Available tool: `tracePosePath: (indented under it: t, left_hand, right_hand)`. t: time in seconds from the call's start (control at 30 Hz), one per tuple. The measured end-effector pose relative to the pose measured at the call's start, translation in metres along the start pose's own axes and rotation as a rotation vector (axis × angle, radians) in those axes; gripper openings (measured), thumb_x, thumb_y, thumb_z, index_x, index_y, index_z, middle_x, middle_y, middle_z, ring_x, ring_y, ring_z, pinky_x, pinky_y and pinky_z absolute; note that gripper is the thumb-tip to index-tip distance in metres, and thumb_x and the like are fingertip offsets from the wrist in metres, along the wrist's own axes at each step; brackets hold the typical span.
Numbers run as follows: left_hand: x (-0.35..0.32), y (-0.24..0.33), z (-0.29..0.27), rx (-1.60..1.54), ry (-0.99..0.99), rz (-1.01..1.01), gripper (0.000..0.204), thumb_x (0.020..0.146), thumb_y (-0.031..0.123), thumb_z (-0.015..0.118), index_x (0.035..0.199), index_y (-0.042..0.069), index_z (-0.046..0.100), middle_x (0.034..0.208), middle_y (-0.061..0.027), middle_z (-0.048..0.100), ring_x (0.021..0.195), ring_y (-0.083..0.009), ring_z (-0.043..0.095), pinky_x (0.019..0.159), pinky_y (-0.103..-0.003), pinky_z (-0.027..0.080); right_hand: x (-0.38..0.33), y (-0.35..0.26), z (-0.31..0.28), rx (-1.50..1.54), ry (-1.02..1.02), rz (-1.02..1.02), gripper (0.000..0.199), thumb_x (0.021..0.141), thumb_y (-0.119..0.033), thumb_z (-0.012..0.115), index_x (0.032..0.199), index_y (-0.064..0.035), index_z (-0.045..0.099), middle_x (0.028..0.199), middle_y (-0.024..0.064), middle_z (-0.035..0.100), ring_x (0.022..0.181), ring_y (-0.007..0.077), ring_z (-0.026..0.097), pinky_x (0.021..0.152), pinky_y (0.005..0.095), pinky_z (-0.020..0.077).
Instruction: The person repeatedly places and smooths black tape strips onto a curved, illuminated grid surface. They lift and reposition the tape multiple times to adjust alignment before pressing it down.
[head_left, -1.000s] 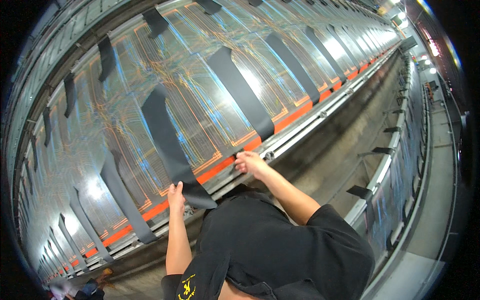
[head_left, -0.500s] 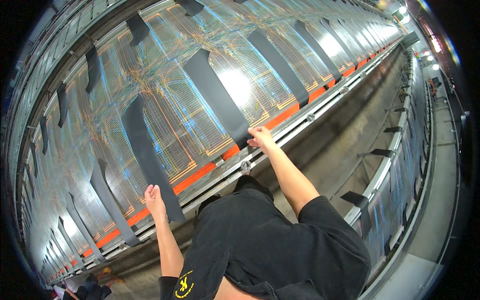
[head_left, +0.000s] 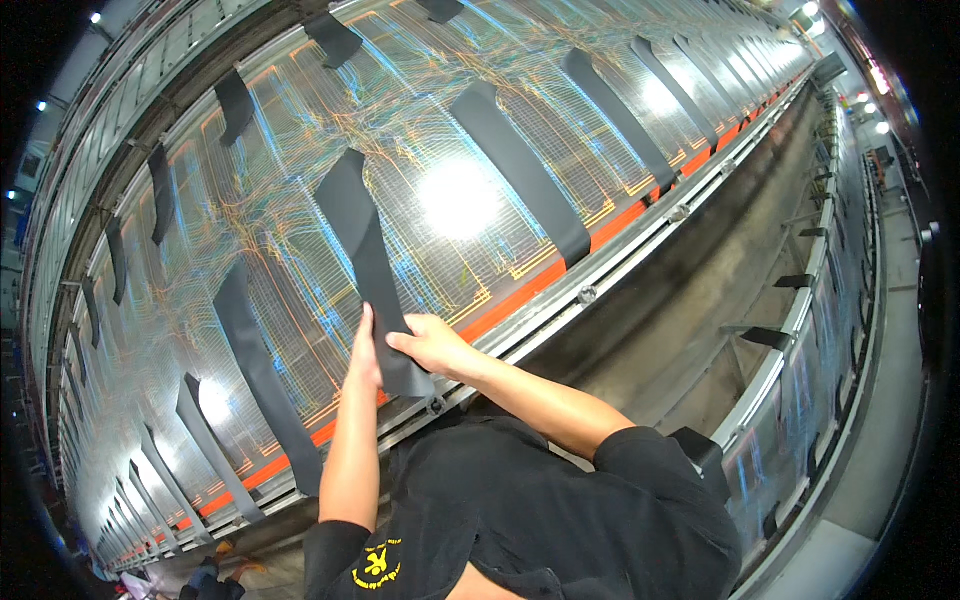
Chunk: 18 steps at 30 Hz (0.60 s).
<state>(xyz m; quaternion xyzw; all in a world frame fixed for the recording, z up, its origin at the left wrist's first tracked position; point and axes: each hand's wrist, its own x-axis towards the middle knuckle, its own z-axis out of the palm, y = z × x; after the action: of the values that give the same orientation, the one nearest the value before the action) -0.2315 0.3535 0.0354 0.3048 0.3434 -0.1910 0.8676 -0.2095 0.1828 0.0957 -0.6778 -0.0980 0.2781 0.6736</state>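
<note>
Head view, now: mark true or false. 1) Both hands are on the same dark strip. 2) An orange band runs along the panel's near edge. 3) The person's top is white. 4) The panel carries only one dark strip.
1) True: left hand and right hand both touch the long dark grey flat strip.
2) True: the orange band runs along the near edge of the wide shiny wired panel.
3) False: the short-sleeved top is black.
4) False: many strips lie across it.

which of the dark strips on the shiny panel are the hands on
The dark grey flat strip just above both hands; the left hand and right hand press its lower end, while the other strips lie untouched.
</note>
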Motion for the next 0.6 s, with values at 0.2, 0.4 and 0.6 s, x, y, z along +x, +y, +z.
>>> tracePosePath:
  t: [0.2,0.4,0.6]
  left_hand:
    - [0.056,0.112,0.017,-0.370,-0.488,0.176,0.050,0.111,0.039,0.049,0.129,-0.006,0.061,0.121,-0.0179,0.073,0.106,-0.0281,0.073,0.090,-0.045,0.062]
    - [0.105,0.196,0.036,-0.155,-0.288,0.305,0.029,0.105,0.021,0.064,0.119,-0.004,0.066,0.114,-0.0156,0.074,0.099,-0.0290,0.074,0.087,-0.042,0.062]
    - [0.154,0.262,0.013,0.089,-0.095,0.395,0.040,0.095,0.011,0.077,0.125,-0.007,0.059,0.120,-0.0186,0.070,0.105,-0.0278,0.072,0.090,-0.041,0.062]
  right_hand:
    - [-0.038,-0.122,-0.008,-0.112,-0.325,0.133,0.026,0.101,-0.023,0.068,0.106,0.0026,0.067,0.087,0.0030,0.068,0.083,0.0076,0.059,0.075,0.0310,0.0529]
    - [-0.082,-0.071,-0.043,-0.086,-0.178,0.337,0.031,0.105,-0.023,0.068,0.123,0.0027,0.067,0.100,-0.0022,0.070,0.094,0.0069,0.059,0.084,0.0290,0.0523]
    - [-0.089,-0.048,-0.039,0.049,0.132,0.547,0.029,0.104,-0.017,0.069,0.124,0.0031,0.068,0.108,0.0005,0.071,0.095,0.0076,0.062,0.086,0.0275,0.0525]
